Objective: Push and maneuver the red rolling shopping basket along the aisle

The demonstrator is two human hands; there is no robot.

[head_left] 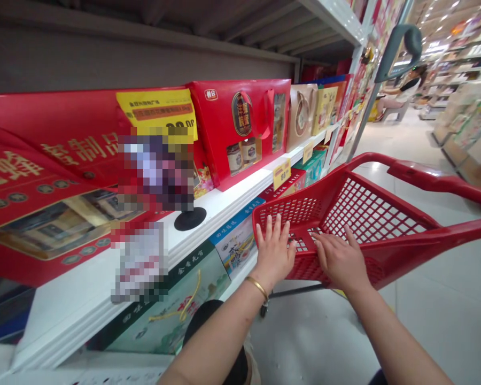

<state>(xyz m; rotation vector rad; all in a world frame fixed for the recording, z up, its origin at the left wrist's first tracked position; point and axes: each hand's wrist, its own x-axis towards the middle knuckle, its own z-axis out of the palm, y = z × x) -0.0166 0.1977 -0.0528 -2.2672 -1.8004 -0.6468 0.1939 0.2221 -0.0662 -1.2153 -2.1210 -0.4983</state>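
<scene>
A red plastic shopping cart [385, 256] with a perforated basket stands in front of me. My left hand [274, 254] lies over the near left corner of its rim, fingers spread apart, a gold bangle on the wrist. Farther right, my right hand [342, 263] rests on the same near rim. Its fingers stretch over the edge, with the thumb apart. Neither hand holds anything that I can see. The basket's inside shows only bare mesh in the part in view.
Shelves on the left carry a red honey gift box [244, 128], a larger red box [44, 198] and a beige box [300, 115]. A green gift box [164, 305] sits on the lower shelf [84, 363]. Yellow price tags [281, 174] line the edge. A seated person [404, 91] is farther down the aisle.
</scene>
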